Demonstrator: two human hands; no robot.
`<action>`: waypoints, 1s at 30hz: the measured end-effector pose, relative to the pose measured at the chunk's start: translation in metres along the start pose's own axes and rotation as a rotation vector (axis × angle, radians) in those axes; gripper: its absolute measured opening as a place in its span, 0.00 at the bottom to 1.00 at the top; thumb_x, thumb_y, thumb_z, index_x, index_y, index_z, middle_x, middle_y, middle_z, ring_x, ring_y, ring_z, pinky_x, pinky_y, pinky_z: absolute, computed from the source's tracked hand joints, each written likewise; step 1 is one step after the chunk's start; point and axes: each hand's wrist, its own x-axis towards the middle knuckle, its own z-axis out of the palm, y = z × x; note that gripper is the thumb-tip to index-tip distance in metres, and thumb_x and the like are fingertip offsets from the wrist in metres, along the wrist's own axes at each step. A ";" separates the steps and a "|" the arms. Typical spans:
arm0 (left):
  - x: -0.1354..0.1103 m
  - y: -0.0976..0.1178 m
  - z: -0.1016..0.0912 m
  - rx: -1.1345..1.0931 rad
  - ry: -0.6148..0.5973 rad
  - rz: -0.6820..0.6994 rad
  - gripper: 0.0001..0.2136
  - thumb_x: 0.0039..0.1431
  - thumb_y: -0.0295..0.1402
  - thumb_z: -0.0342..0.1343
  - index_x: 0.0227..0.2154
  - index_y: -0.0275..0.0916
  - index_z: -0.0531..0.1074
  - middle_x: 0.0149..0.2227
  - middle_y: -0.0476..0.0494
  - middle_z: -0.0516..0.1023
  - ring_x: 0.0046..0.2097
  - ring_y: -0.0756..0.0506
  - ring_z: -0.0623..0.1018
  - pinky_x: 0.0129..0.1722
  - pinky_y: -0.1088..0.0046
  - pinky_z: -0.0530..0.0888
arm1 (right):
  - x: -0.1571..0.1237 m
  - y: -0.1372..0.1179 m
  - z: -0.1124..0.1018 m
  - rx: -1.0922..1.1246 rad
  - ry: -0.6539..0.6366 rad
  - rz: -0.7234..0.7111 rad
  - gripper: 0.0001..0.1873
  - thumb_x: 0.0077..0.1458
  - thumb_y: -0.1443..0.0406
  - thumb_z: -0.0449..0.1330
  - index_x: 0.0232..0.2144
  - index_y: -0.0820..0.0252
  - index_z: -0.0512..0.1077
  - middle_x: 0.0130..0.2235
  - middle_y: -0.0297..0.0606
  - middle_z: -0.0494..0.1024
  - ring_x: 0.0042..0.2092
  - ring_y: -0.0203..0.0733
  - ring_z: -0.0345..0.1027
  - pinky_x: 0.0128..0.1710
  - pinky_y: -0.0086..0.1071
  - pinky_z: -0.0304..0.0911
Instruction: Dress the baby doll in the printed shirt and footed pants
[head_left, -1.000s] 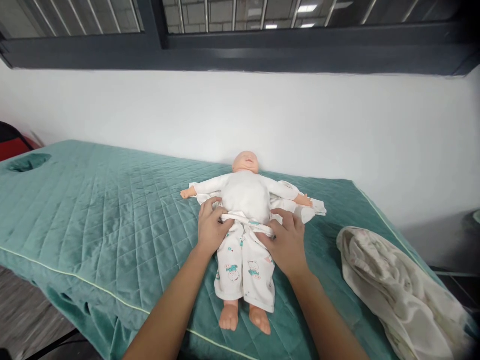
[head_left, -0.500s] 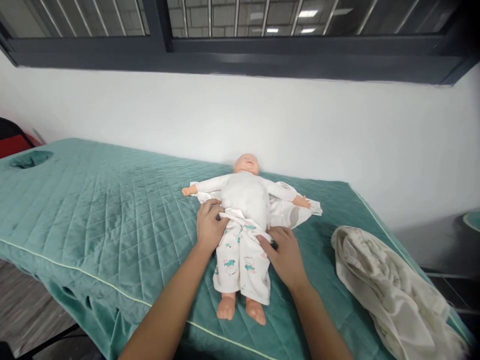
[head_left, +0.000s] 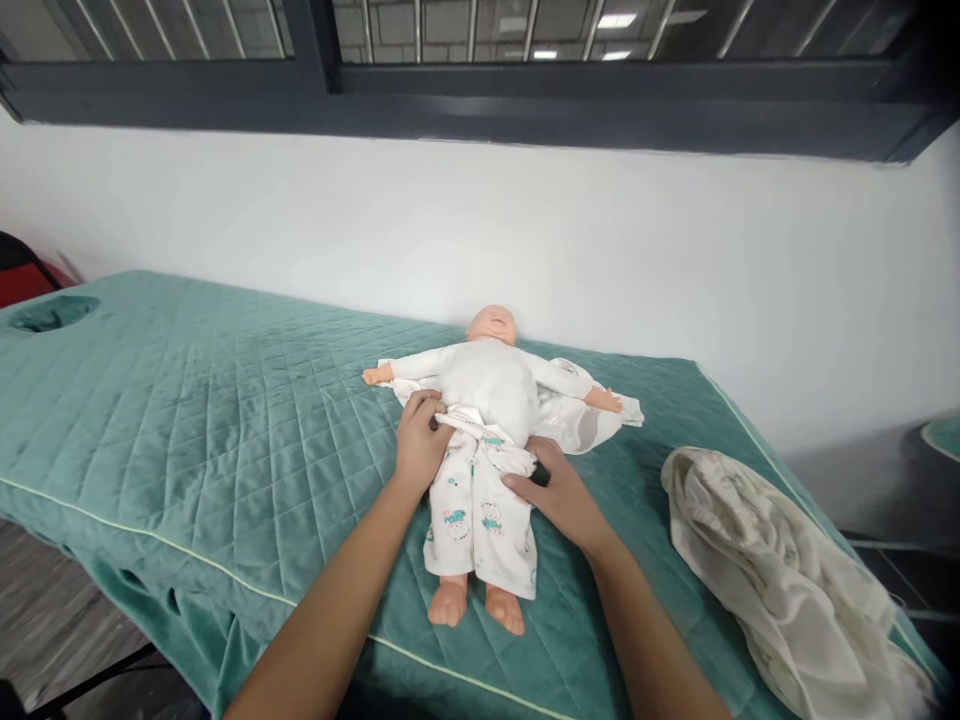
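Note:
A baby doll (head_left: 491, 385) lies on its back, head toward the wall and bare feet toward me. White pants (head_left: 480, 510) with printed bears cover its legs up to the hips. My left hand (head_left: 421, 440) pinches the waistband at the doll's hip on the left. On the other hip my right hand (head_left: 555, 490) grips the side of the pants, thumb on the front and fingers partly hidden behind. A white garment (head_left: 581, 420) is spread out beneath the doll's back and arms.
The doll rests on a green quilted bed cover (head_left: 225, 420) with a face hole (head_left: 52, 313) at the far left. A crumpled cream cloth (head_left: 772, 570) lies at the right edge. Behind stand a white wall (head_left: 375, 220) and a barred window (head_left: 525, 100).
My right hand has shifted slightly up and inward along the pants' side. The waistband on the left is pulled a little higher, and the feet have moved slightly up and left.

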 end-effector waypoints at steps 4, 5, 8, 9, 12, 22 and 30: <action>0.011 0.001 0.002 -0.021 -0.028 0.018 0.05 0.55 0.25 0.58 0.27 0.39 0.69 0.46 0.44 0.74 0.49 0.45 0.75 0.47 0.68 0.71 | 0.007 -0.001 0.001 0.041 0.020 0.100 0.22 0.49 0.49 0.66 0.40 0.56 0.72 0.44 0.37 0.74 0.48 0.48 0.66 0.49 0.38 0.61; 0.014 0.002 0.003 -0.025 -0.030 0.022 0.06 0.55 0.25 0.58 0.27 0.39 0.68 0.45 0.44 0.74 0.49 0.45 0.75 0.47 0.68 0.70 | 0.011 0.000 0.001 0.043 0.030 0.115 0.22 0.49 0.48 0.66 0.39 0.57 0.72 0.42 0.36 0.74 0.46 0.47 0.66 0.47 0.37 0.61; 0.024 0.003 0.008 -0.037 -0.028 0.030 0.06 0.54 0.23 0.58 0.26 0.39 0.68 0.44 0.44 0.73 0.49 0.45 0.74 0.47 0.68 0.70 | 0.023 0.001 0.000 0.026 0.061 0.139 0.23 0.49 0.45 0.64 0.33 0.57 0.70 0.35 0.34 0.71 0.39 0.44 0.65 0.41 0.36 0.60; 0.028 0.003 0.010 -0.041 -0.031 0.032 0.07 0.54 0.23 0.58 0.26 0.39 0.68 0.44 0.44 0.73 0.49 0.44 0.74 0.48 0.68 0.70 | 0.028 0.002 0.000 0.013 0.075 0.147 0.23 0.49 0.44 0.64 0.31 0.57 0.69 0.33 0.33 0.70 0.38 0.43 0.64 0.39 0.35 0.59; 0.038 0.000 0.016 -0.049 -0.048 0.041 0.07 0.53 0.22 0.57 0.26 0.39 0.67 0.44 0.44 0.73 0.48 0.44 0.74 0.49 0.67 0.69 | 0.040 0.003 0.000 -0.035 0.113 0.167 0.24 0.50 0.43 0.62 0.27 0.57 0.67 0.30 0.31 0.68 0.35 0.41 0.61 0.37 0.34 0.57; 0.050 -0.016 0.023 -0.062 -0.060 0.048 0.06 0.54 0.23 0.59 0.31 0.41 0.70 0.43 0.45 0.73 0.47 0.44 0.73 0.48 0.66 0.70 | 0.053 0.009 0.008 -0.087 0.205 0.210 0.25 0.50 0.41 0.60 0.28 0.57 0.68 0.31 0.33 0.70 0.37 0.43 0.63 0.38 0.35 0.56; 0.021 0.000 0.005 0.005 -0.062 0.064 0.02 0.57 0.28 0.60 0.30 0.41 0.72 0.50 0.42 0.73 0.54 0.42 0.73 0.54 0.61 0.71 | 0.049 0.008 0.011 -0.123 0.262 0.223 0.25 0.49 0.42 0.59 0.27 0.57 0.67 0.30 0.34 0.70 0.35 0.44 0.63 0.38 0.36 0.57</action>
